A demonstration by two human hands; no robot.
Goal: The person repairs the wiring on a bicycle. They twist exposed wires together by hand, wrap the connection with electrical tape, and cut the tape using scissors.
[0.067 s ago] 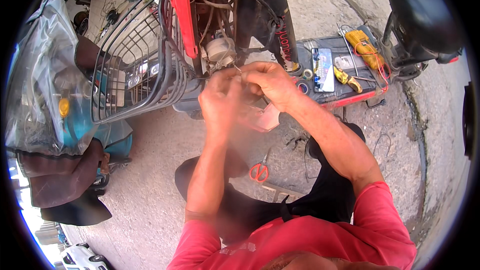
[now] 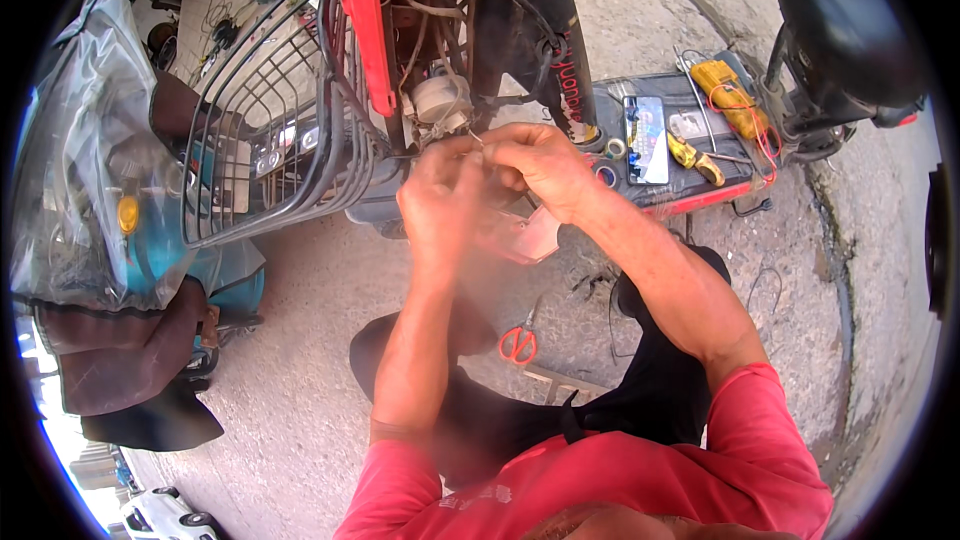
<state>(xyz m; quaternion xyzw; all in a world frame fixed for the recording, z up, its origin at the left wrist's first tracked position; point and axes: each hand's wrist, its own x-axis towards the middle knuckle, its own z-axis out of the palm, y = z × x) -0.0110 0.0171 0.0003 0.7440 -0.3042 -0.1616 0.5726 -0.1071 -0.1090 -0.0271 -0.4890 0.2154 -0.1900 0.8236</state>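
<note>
Two scooters are filling the upper part of the view: a red scooter [image 2: 365, 30] with a wire basket [image 2: 270, 110] on its front is standing directly ahead, and a teal scooter [image 2: 150, 250] under clear plastic sheeting is standing at the left. To the right, a black scooter footboard [image 2: 690, 185] is carrying a phone, rolls of tape and a yellow tool [image 2: 730, 95]. The concrete ground [image 2: 280, 370] is lying beneath it all, with red-handled scissors [image 2: 518, 343] resting just in front of the person's knees. The left hand [image 2: 440, 205] and the right hand [image 2: 545, 170] are meeting below the red scooter's steering column, fingers curled and pinching a thin wire [image 2: 472, 140] between them, right beside a round whitish part [image 2: 440, 100] of the scooter.
</note>
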